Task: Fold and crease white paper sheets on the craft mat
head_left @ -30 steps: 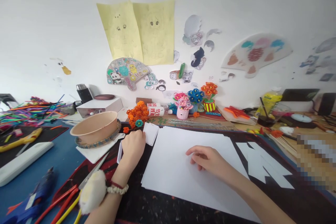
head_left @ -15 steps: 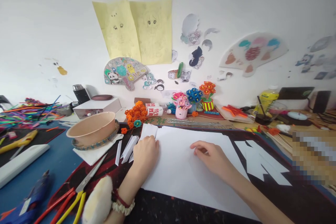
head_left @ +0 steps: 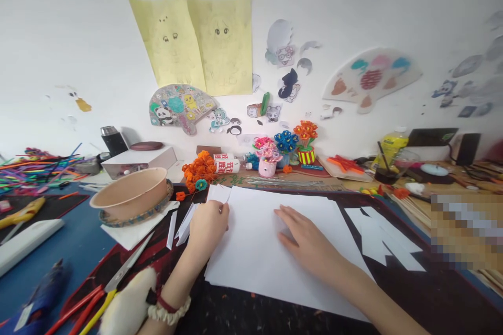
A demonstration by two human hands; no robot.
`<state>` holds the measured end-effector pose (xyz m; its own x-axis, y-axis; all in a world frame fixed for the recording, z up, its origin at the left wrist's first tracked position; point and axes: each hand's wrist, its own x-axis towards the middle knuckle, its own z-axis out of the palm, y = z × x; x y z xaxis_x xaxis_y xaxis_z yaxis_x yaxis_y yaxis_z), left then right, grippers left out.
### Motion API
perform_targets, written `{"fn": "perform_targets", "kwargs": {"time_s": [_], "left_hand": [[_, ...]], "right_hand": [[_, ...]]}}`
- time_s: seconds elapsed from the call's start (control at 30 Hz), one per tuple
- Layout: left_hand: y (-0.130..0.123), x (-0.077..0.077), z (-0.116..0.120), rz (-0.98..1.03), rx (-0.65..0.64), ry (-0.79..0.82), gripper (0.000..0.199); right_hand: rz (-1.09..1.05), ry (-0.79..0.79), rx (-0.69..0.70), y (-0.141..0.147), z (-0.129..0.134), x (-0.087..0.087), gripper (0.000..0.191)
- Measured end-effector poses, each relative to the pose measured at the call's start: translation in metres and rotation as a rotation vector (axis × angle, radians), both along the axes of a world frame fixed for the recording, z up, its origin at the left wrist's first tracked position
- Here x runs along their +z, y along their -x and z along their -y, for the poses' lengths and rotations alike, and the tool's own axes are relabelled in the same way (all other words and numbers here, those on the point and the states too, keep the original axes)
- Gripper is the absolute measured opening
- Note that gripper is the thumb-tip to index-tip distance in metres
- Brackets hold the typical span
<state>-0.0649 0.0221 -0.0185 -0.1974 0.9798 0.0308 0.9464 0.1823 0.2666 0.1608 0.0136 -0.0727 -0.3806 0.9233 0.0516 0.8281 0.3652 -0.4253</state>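
A stack of large white paper sheets (head_left: 255,261) lies on the dark mat in front of me. My right hand (head_left: 308,238) rests on the top sheet with its fingers stretched and the thumb apart; nothing is in it. At the stack's left edge is my left hand (head_left: 209,225), its fingers curled closed. What they hold, if anything, is hidden. Just beyond the left hand are white paper pieces (head_left: 218,193). Beside it on the left lie narrow folded paper strips (head_left: 172,230). More cut white paper pieces (head_left: 373,241) lie to the right of the stack.
Scissors (head_left: 126,269) with red and yellow handles lie left of my left forearm, near a blue tool (head_left: 43,293). A beige bowl (head_left: 129,193) stands at the left. Craft flowers in pots (head_left: 267,168) and a yellow-labelled bottle (head_left: 393,146) line the back.
My right hand's fingers have gone from curled to stretched out over the paper. My left hand stays closed at the stack's left edge. The whole view has shifted slightly.
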Motion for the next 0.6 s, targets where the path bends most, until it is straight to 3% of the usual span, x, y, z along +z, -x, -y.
{"fn": "perform_targets", "kwargs": {"time_s": [0.27, 0.33, 0.4, 0.6], "left_hand": [[-0.004, -0.003, -0.001, -0.078, 0.040, -0.054, 0.040], [-0.003, -0.004, -0.002, -0.085, 0.046, -0.065, 0.040], [-0.003, -0.005, -0.001, -0.093, 0.057, -0.077, 0.039], [0.001, -0.005, 0.000, -0.043, 0.061, -0.110, 0.035]], "right_hand": [[-0.104, 0.044, 0.594, 0.028, 0.025, 0.014, 0.054], [-0.130, 0.060, 0.653, 0.033, 0.028, 0.015, 0.054], [-0.124, 0.044, 0.556, 0.033, 0.024, 0.012, 0.055], [0.037, -0.119, -0.025, 0.007, -0.011, -0.014, 0.057]]}}
